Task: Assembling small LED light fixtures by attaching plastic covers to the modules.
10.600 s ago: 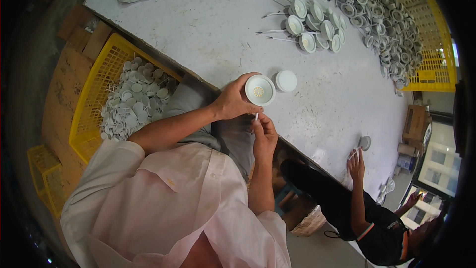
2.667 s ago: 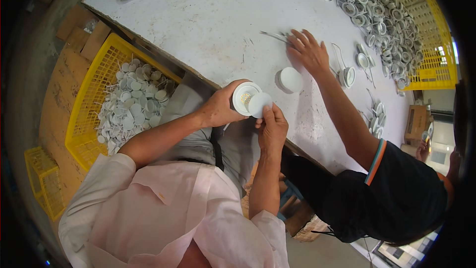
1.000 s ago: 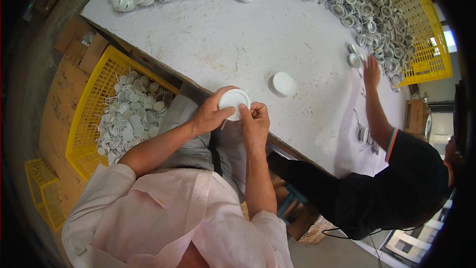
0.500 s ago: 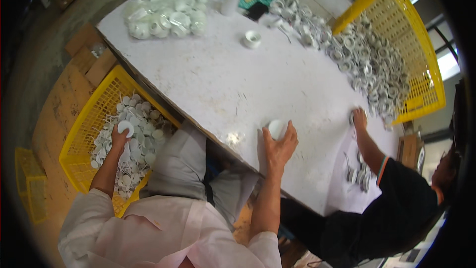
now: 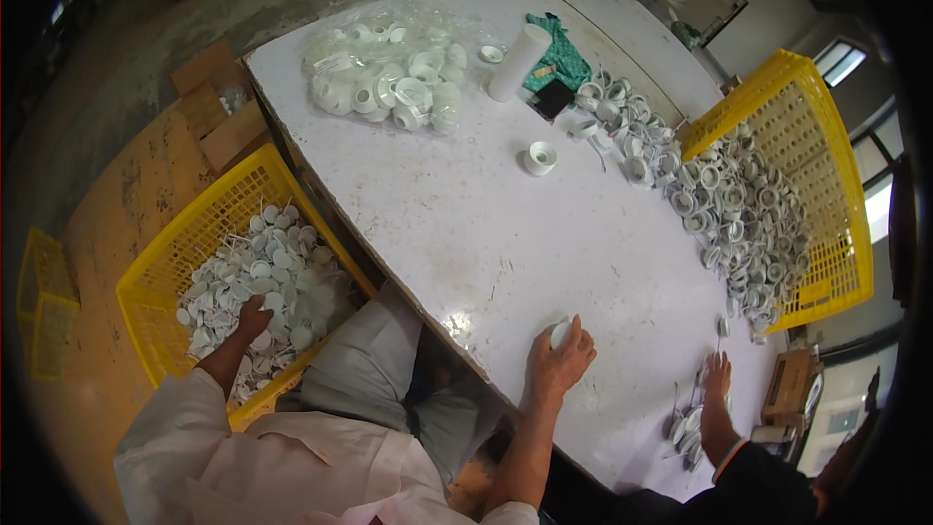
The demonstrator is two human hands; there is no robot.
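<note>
On the white table, my right hand (image 5: 562, 362) closes around a small white round part (image 5: 560, 334); the fingers partly cover it. Down at my left, my left hand (image 5: 251, 323) reaches into a yellow basket (image 5: 146, 282). Its fingers are at a heap of white round discs with thin stems or wires (image 5: 258, 267). Whether a disc is between those fingers I cannot make out. Farther up the table a single white ring-shaped cup (image 5: 539, 157) stands alone.
A clear bag of white cups (image 5: 389, 87), a white roll (image 5: 520, 63), a green cloth (image 5: 564, 58) and a black flat object (image 5: 551, 99) lie at the far side. Grey-white ring parts (image 5: 739, 204) spill from a tipped yellow basket (image 5: 836, 185). A co-worker's hand (image 5: 717, 389) is near wired parts (image 5: 687, 428).
My left hand has gone from holding up a white disc to lying at the heap. My right hand still grips the round part, now turned more edge-on. The co-worker's hand has opened. The view has shifted.
</note>
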